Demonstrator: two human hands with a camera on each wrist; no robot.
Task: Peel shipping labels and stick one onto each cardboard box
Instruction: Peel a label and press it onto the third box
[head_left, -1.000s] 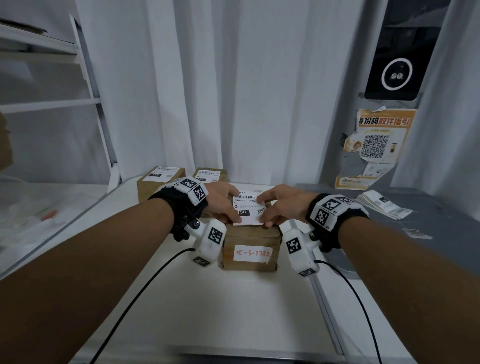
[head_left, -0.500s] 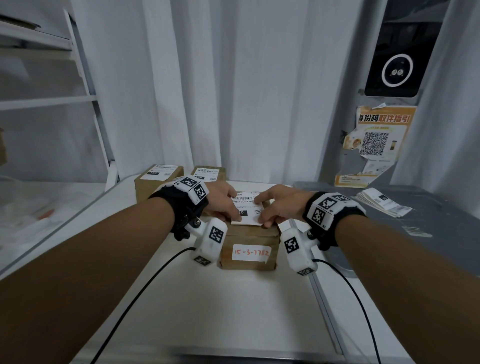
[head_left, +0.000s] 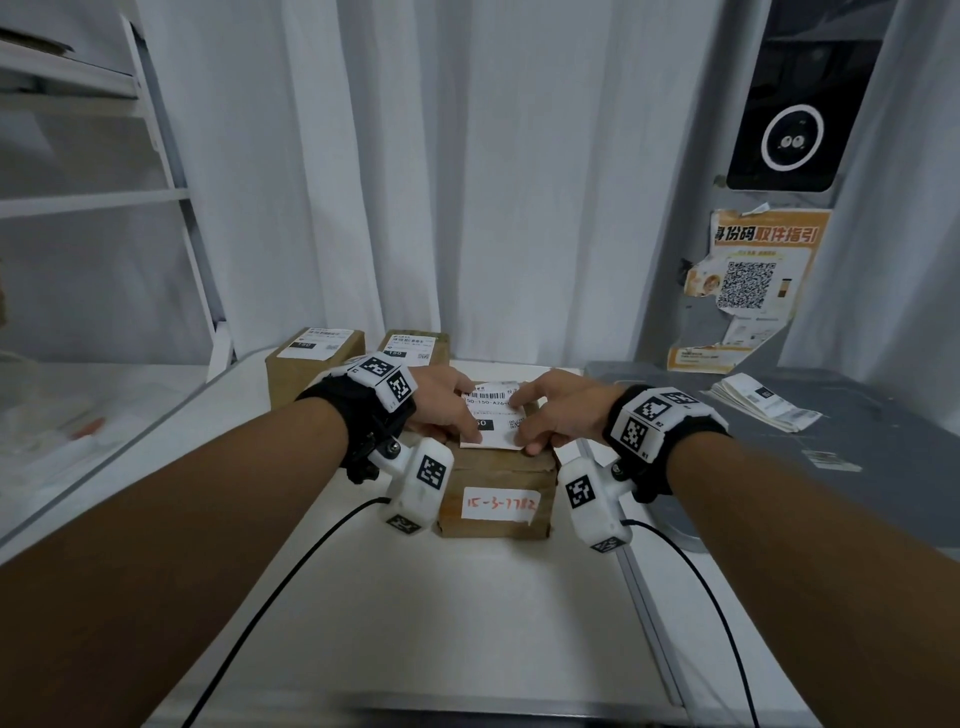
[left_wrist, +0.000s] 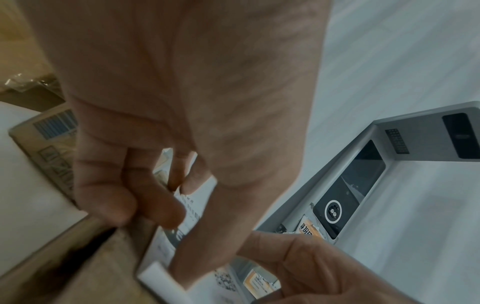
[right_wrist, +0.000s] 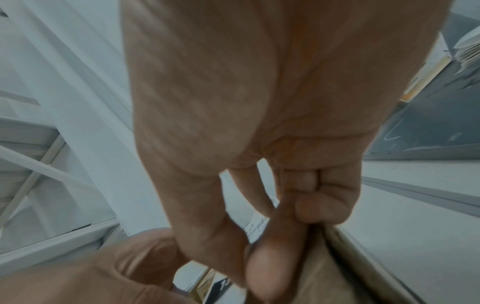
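A brown cardboard box (head_left: 493, 514) with a handwritten white sticker on its front stands mid-table. A white shipping label (head_left: 493, 418) lies on its top. My left hand (head_left: 452, 410) holds the label's left edge, its thumb lying along the label (left_wrist: 161, 251) and the outer fingers curled at the box (left_wrist: 103, 267) edge. My right hand (head_left: 535, 421) pinches the right edge near the front corner, thumb and forefinger meeting over the box (right_wrist: 324, 277). The label (right_wrist: 257, 224) is mostly hidden there.
Two labelled boxes (head_left: 314, 364) (head_left: 413, 351) stand at the back of the white table (head_left: 441, 597). A stack of labels (head_left: 763, 405) lies on the grey counter (head_left: 857, 457) to the right. A white shelf frame (head_left: 171, 182) rises at the left.
Both hands have stayed at the label on the box top, shifting only slightly. The view has tilted a little.
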